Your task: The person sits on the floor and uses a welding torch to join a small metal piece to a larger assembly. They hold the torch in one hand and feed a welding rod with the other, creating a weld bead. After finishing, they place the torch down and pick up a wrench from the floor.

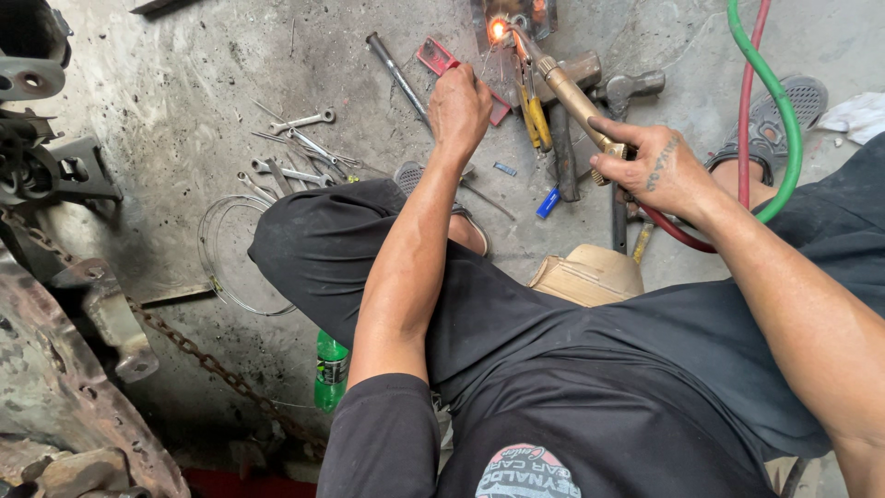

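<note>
1. Ahead of the right hand, a brass gas torch is gripped by its handle, the fingers clamped around the valve end.
2. From that hand the torch's long axis is seen to run forward and to the left, and it ends in a flame at a glowing metal piece on the concrete floor.
3. Behind the right hand, a green hose and a red hose are seen trailing back from the torch.
4. The left hand is closed on a red-handled tool, which lies just forward of the knuckles; how far the tool reaches toward the glow cannot be told.
5. The glowing piece lies forward and right of the left hand, and the left hand is judged the nearer of the two to it.
6. The heated spot looks bright orange-white, with small sparks about it; the torch body looks yellow and worn.
7. To the left of the left hand, wrenches and a wire coil are scattered; between the two hands, hammers are laid.
</note>
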